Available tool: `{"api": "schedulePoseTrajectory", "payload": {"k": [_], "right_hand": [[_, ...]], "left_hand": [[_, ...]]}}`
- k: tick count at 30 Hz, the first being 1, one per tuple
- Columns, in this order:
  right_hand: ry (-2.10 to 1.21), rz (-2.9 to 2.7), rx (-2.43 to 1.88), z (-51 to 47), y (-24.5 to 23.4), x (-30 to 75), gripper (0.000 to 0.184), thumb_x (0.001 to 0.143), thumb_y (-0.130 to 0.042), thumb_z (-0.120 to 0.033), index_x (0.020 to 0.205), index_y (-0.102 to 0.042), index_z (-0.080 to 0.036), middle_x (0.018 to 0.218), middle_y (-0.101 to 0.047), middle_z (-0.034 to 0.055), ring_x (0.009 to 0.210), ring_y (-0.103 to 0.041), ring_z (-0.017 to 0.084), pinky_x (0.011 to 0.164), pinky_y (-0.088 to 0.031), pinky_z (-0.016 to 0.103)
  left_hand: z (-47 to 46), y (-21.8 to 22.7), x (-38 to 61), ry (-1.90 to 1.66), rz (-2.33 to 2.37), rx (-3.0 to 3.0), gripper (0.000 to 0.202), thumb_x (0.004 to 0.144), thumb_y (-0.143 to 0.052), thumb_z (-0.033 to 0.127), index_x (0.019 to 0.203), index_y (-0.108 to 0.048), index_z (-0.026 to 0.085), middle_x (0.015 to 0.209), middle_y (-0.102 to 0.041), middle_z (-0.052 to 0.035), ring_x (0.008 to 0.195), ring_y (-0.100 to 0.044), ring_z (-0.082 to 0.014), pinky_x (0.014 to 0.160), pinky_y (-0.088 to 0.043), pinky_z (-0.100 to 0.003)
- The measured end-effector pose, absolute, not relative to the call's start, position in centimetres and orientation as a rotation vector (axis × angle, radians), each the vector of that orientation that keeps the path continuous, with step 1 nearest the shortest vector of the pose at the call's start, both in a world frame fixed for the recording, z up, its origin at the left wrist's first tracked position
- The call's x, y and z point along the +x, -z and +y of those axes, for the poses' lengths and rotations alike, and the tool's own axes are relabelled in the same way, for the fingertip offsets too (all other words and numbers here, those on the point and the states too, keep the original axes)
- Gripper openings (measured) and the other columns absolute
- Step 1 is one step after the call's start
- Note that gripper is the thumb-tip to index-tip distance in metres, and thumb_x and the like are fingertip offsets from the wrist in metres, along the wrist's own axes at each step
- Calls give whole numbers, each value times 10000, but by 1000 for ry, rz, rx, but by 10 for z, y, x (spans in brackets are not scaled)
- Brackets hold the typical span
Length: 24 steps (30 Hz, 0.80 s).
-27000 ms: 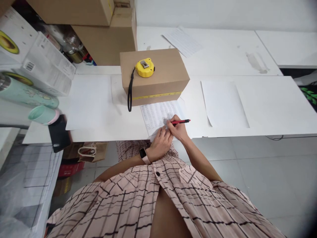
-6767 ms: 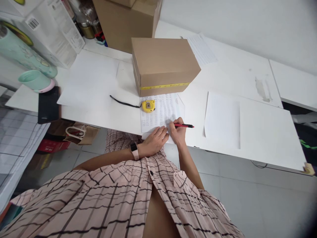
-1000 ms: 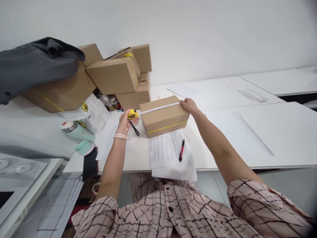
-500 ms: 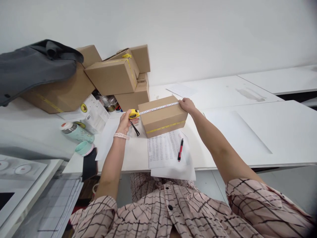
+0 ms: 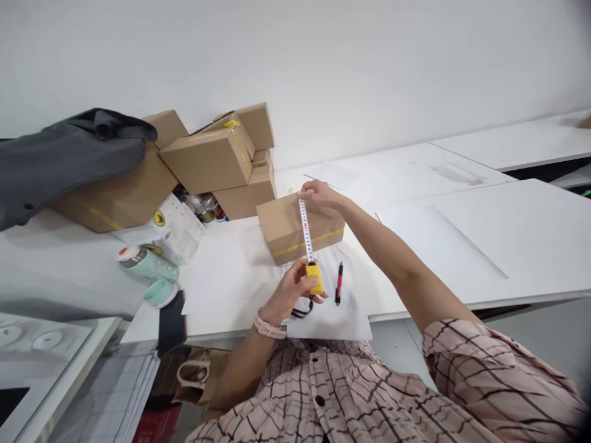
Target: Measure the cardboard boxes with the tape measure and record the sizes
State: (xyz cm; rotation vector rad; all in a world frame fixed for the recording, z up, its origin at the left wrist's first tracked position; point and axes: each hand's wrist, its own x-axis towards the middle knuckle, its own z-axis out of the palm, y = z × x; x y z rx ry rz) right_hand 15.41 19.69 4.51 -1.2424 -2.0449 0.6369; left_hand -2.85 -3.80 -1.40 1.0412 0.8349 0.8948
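A cardboard box (image 5: pixel 281 223) with yellow tape along its near side lies on the white table. My left hand (image 5: pixel 295 289) grips the yellow tape measure (image 5: pixel 314 278), held in front of the box over the printed sheet, its black strap hanging below. The white blade (image 5: pixel 305 231) runs out from the case, across the box's top, to the far edge. There my right hand (image 5: pixel 318 192) pinches the blade's end against the box. Beside the tape measure, a red and black pen (image 5: pixel 339 283) rests on the paper sheets (image 5: pixel 344 323).
Stacked cardboard boxes (image 5: pixel 207 163) and a dark grey cloth item (image 5: pixel 69 163) fill the back left. A mint bottle (image 5: pixel 148 263), a mint cup (image 5: pixel 160 293) and a dark flat object (image 5: pixel 172 323) stand at the left edge. White sheets (image 5: pixel 212 277) lie on the table.
The tape measure has turned from running left to right along the box to running front to back. My left hand moved right and nearer; my right hand moved left along the far edge.
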Motion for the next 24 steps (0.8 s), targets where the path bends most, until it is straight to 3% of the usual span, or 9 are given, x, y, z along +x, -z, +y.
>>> {"api": "schedulePoseTrajectory", "payload": {"k": [6, 11, 15, 21, 24], "right_hand": [[-623, -1967, -1480, 233, -35, 120, 403, 851, -594, -621, 1009, -730, -277, 1117, -737, 70, 1113, -607, 310, 994, -435, 430], [-529, -1960, -1616, 254, -25, 102, 379, 914, -539, -543, 1050, -720, -239, 1188, -740, 117, 1173, -616, 304, 1101, -363, 458], [-495, -1979, -1561, 254, -21, 96, 307, 933, -523, -478, 1045, -697, -252, 1113, -771, 80, 1057, -663, 255, 1150, -290, 467], [-544, -1960, -1633, 238, -31, 99, 271, 892, -547, -484, 800, -664, -258, 875, -766, 81, 919, -655, 265, 1001, -413, 418], [-565, -1940, -1632, 234, -35, 99, 237, 871, -571, -469, 797, -657, -261, 863, -755, 89, 957, -648, 285, 974, -419, 422]], "left_hand": [[6, 10, 13, -1128, 807, 846, 609, 636, -859, 569, 1016, -563, 197, 988, -697, -73, 639, -756, -205, 485, -511, -243], [47, 8, 26, -1170, 856, 784, 598, 607, -877, 529, 974, -544, 194, 841, -692, -39, 588, -730, -188, 513, -519, -258], [57, 15, 35, -1176, 877, 779, 598, 606, -871, 543, 973, -562, 186, 788, -696, -33, 562, -692, -167, 526, -530, -273], [54, 16, 37, -1173, 890, 800, 591, 646, -836, 562, 1019, -555, 199, 795, -695, -25, 607, -713, -197, 566, -553, -306], [54, 18, 35, -1164, 888, 796, 605, 647, -821, 581, 1033, -538, 212, 806, -692, -24, 620, -724, -208, 566, -550, -306]]}}
